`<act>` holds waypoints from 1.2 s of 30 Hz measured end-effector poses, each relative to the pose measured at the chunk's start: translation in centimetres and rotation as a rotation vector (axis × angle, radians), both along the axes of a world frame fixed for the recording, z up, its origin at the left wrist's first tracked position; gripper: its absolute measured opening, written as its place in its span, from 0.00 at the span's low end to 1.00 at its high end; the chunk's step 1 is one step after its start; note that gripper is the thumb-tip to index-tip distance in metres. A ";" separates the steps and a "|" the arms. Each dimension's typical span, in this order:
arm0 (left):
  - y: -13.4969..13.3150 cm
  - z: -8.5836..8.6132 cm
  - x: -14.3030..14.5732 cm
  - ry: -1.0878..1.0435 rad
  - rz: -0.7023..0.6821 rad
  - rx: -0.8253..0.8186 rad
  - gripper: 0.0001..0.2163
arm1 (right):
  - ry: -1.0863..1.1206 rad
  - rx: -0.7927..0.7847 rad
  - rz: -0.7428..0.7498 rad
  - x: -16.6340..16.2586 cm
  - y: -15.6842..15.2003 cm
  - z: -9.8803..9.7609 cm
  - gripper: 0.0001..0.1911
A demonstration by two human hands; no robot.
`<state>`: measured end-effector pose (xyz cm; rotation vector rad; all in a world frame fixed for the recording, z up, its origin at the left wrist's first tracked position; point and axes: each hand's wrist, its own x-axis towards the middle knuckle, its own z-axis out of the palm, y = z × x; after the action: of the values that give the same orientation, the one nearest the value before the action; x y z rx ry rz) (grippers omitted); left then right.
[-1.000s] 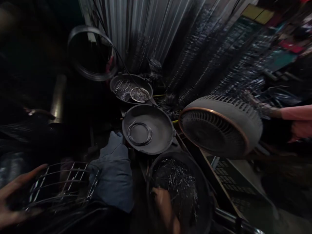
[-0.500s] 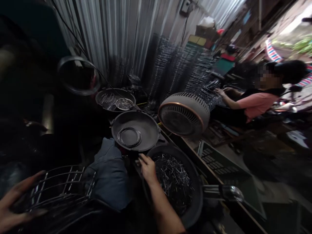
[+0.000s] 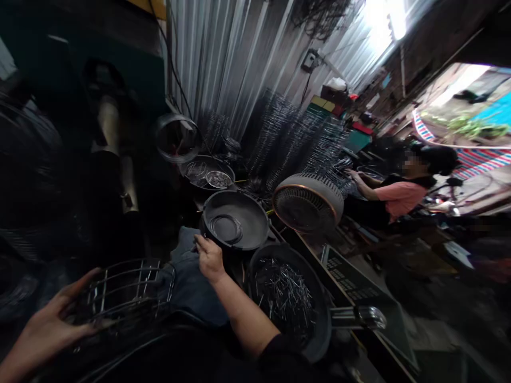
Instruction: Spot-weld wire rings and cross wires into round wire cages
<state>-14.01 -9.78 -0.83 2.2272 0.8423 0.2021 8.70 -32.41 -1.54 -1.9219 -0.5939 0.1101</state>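
Note:
At the lower left my left hand point(image 3: 59, 324) grips a round wire frame point(image 3: 131, 287), fingers along its upper ring and thumb underneath. The frame has curved rings joined by short cross wires. My right hand point(image 3: 211, 259) is above the blue-grey cloth over my knee point(image 3: 191, 282), its fingers pinched together; anything between them is too small to make out. Just beyond it stands a dark round pan point(image 3: 255, 223) with a coil of thin wire point(image 3: 225, 229) inside. Beside my right forearm, a larger pan point(image 3: 323, 330) holds many short cut wires point(image 3: 285, 295).
A grey fan point(image 3: 307, 205) stands past the pans. Stacks of wire frames point(image 3: 279, 138) lean near the corrugated metal wall point(image 3: 223, 58). Another person point(image 3: 403, 191) sits at the right, hands on wire pieces. A metal-and-dark machine part point(image 3: 109, 125) rises at the left.
My right hand has moved left, from the edge of the cut-wire pan towards the wire frame. My left hand still holds the frame. The head view has shifted, bringing more wall and machine into sight.

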 end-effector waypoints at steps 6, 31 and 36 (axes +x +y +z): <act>2.4 3.3 3.2 -0.220 0.055 -0.141 0.49 | 0.105 -0.131 0.133 -1.6 0.5 3.4 0.26; 1.1 3.0 6.2 -0.203 -0.041 0.058 0.51 | -0.337 -0.534 0.875 -0.7 9.5 6.9 0.16; 1.8 2.9 6.7 -0.288 0.008 0.032 0.50 | -0.793 -0.372 0.814 -1.2 8.7 5.5 0.15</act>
<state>-7.34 -7.97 2.10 2.1569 0.6942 0.5289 7.47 -23.75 3.96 -1.9168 -1.9855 -0.0417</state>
